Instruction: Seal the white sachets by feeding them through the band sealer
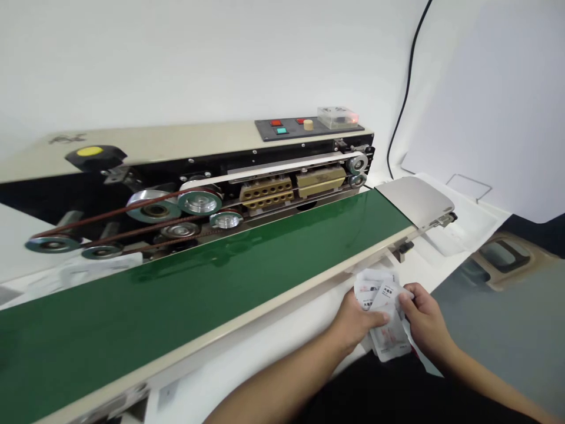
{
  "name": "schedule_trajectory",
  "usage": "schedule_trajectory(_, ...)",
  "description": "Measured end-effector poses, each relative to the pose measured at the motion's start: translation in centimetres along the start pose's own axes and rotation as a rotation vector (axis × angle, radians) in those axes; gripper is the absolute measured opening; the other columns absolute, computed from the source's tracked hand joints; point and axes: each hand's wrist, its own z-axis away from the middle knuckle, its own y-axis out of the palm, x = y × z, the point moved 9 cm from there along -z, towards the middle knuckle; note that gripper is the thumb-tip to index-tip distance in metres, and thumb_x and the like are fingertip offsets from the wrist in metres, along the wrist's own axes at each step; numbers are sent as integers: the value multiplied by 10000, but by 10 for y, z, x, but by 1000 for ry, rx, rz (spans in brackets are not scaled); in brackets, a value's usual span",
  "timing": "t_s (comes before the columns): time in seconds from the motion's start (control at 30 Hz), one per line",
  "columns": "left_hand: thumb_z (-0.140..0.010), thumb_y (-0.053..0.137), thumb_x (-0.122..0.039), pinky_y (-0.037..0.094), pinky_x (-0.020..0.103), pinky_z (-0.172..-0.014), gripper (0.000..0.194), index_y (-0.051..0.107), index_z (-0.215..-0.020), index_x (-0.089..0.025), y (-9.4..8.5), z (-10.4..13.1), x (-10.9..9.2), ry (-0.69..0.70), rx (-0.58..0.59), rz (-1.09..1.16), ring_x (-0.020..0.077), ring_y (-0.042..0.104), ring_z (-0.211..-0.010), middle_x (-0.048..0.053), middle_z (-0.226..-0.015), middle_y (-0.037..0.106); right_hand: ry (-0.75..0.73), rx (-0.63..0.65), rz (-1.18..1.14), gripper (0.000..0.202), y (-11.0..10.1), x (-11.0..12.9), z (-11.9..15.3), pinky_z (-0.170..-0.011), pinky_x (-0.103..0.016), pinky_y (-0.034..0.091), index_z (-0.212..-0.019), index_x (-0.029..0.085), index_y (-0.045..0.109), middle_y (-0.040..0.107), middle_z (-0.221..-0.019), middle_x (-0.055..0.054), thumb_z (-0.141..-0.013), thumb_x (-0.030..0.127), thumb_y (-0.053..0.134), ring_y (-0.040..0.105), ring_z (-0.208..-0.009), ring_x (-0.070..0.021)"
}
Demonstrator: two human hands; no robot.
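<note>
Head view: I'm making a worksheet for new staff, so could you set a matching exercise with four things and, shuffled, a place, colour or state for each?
Column one
1. Wide belt
2. Packets
3. Cable
4. Clear box

Column two
A. Black, running down in front of the white background
B. On the control panel
C. Green
D. Held by the left hand and right hand

Right pairs: 1-C, 2-D, 3-A, 4-B
</note>
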Motion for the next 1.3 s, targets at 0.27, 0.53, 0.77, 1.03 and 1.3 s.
schedule_trajectory(0.27, -502, 759, -114, 457, 305, -757, 493, 580, -960, -149, 4, -1, -1, 46, 55, 20, 202, 608, -822, 33, -869, 676, -71, -113, 32, 297, -11, 1, 8, -443, -217, 354, -767, 194, 494, 498, -611, 13, -842, 475, 556, 451, -512, -151)
schedule_trajectory(0.53, -517, 757, -130, 458, 354, -807, 542, 581, -1030, -144, 8, -1, 4, 26, 125, -49, 235, 615, -860, 53, -916, 671, -555, 83, 369, 237, 9, 59, 7, -732, -324, 425, -728, 198, 508, 439, -1241, -110, -909, 346, 469, 475, -1051, -274)
schedule_trajectory(0.77, -513, 758, -137, 460, 345, -799, 567, 575, -1050, -149, 8, -2, 3, 15, 120, -39, 243, 609, -892, 54, -923, 668, -569, 254, 377, 292, 17, 64, -4, -844, -389, 403, -739, 198, 497, 350, -1343, -106, -936, 406, 440, 485, -1036, -271)
schedule_trajectory(1.03, -471, 779, -144, 464, 301, -715, 531, 575, -961, -128, -2, -3, 9, -33, 24, -71, 203, 606, -786, 51, -861, 669, -612, 278, 360, 293, 20, 72, -5, -746, -327, 434, -749, 203, 509, 525, -1036, -83, -944, 407, 429, 529, -896, -237)
schedule_trajectory(1.3, -435, 812, -196, 451, 282, -697, 556, 570, -931, -126, -2, -3, 8, 2, 40, -76, 179, 585, -740, 44, -828, 658, -468, 209, 347, 239, 9, 56, -7, -555, -247, 419, -773, 207, 516, 571, -725, -16, -921, 382, 451, 532, -630, -182)
